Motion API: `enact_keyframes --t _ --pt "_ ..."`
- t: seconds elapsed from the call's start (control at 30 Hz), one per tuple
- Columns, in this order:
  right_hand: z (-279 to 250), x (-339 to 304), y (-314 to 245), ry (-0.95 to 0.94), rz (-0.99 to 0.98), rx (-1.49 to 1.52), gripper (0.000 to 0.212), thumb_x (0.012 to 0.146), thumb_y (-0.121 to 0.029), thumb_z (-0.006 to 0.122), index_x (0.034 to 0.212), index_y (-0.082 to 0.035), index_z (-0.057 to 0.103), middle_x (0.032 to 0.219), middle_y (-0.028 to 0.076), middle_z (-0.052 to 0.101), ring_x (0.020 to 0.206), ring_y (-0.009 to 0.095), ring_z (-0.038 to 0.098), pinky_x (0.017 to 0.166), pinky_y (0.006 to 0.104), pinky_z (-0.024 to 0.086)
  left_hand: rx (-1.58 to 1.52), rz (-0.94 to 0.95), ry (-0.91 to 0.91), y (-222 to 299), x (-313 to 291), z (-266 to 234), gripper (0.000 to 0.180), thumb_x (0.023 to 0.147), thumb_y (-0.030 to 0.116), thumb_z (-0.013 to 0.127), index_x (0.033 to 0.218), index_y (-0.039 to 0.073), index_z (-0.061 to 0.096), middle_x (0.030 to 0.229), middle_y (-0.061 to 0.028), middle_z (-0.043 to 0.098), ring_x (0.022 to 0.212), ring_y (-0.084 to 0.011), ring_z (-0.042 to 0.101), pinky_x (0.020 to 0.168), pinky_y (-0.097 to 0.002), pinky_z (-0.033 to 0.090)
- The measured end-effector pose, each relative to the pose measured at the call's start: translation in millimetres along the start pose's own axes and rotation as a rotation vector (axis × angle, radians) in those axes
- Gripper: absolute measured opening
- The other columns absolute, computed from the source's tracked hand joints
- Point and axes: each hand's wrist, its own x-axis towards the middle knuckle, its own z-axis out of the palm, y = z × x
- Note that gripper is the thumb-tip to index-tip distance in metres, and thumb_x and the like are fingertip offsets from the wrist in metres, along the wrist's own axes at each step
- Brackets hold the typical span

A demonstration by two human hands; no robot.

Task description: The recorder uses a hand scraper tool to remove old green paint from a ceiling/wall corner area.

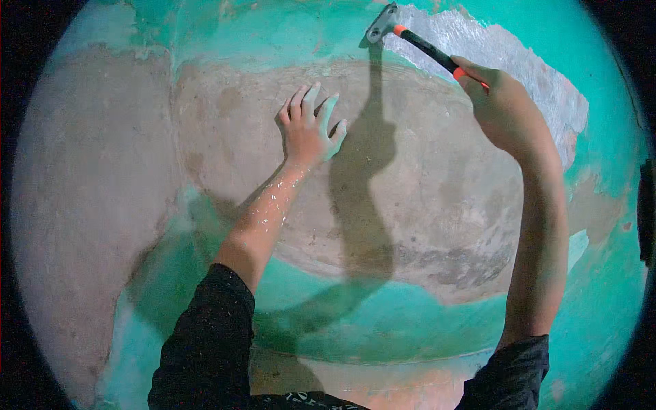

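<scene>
My right hand [502,102] is wrapped round the black and orange handle of a paint scraper [429,49] at the upper right. Its metal head [380,26] lies against the green paint [321,31], beside the left edge of a pale, shiny patch [471,41]. Fingers apart and holding nothing, my left hand [307,130] rests against the bare grey-brown wall [437,157] below and left of the scraper. Greenish dust coats its thumb side, and white flakes cling to my left forearm [273,201].
Green paint [389,321] crosses the wall below the bare area, with a ragged edge. More grey wall [102,171] stretches along the left. A loose-looking pale flake [578,247] shows near my right forearm. Shadows of my arms and the scraper fall across the middle.
</scene>
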Motion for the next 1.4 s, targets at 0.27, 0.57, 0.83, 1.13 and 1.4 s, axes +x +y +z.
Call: enact_keyframes --t 0.27,0.57,0.83,1.13,1.4 --pt "5 4 -16 0.015 0.004 0.014 0.034 0.105 -0.025 0.057 0.135 -0.017 0.071 0.101 0.028 0.073 0.090 0.044 0.072 0.084 0.0461 0.055 0.005 0.012 0.021 -2 1 -3 0.061 0.085 0.039 0.078 0.141 0.020 0.061 0.155 -0.0115 0.046 0.143 -0.0351 0.041 0.112 -0.0555 0.031" --pt "-10 -7 -5 0.015 0.041 0.078 0.036 0.101 -0.022 0.063 0.136 -0.018 0.071 0.095 0.031 0.071 0.082 0.040 0.072 0.078 0.0433 0.055 -0.020 -0.001 -0.004 2 1 -6 0.064 0.084 0.039 0.078 0.143 0.021 0.060 0.156 -0.0112 0.046 0.142 -0.0346 0.041 0.111 -0.0548 0.032" --pt "-1 -25 -5 0.086 0.071 0.116 0.038 0.099 -0.024 0.068 0.136 -0.018 0.072 0.080 0.018 0.063 0.072 0.027 0.061 0.068 0.0391 0.049 -0.018 -0.021 0.003 2 2 -4 0.061 0.082 0.039 0.077 0.140 0.021 0.064 0.152 -0.0127 0.049 0.143 -0.0346 0.041 0.114 -0.0566 0.031" --pt "3 -24 -16 0.022 0.087 0.000 0.033 0.100 -0.019 0.064 0.131 -0.010 0.073 0.103 0.030 0.070 0.091 0.043 0.073 0.082 0.0435 0.055 -0.004 -0.017 -0.021 -1 -1 -5 0.063 0.086 0.039 0.077 0.144 0.023 0.059 0.157 -0.0108 0.045 0.144 -0.0355 0.039 0.110 -0.0559 0.032" --pt "-3 -4 -13 0.059 -0.109 -0.100 0.033 0.100 -0.017 0.058 0.128 -0.016 0.075 0.100 0.029 0.072 0.094 0.047 0.071 0.085 0.0512 0.057 0.021 -0.012 -0.025 0 2 -4 0.061 0.087 0.040 0.077 0.142 0.022 0.061 0.157 -0.0104 0.045 0.144 -0.0346 0.039 0.110 -0.0551 0.031"
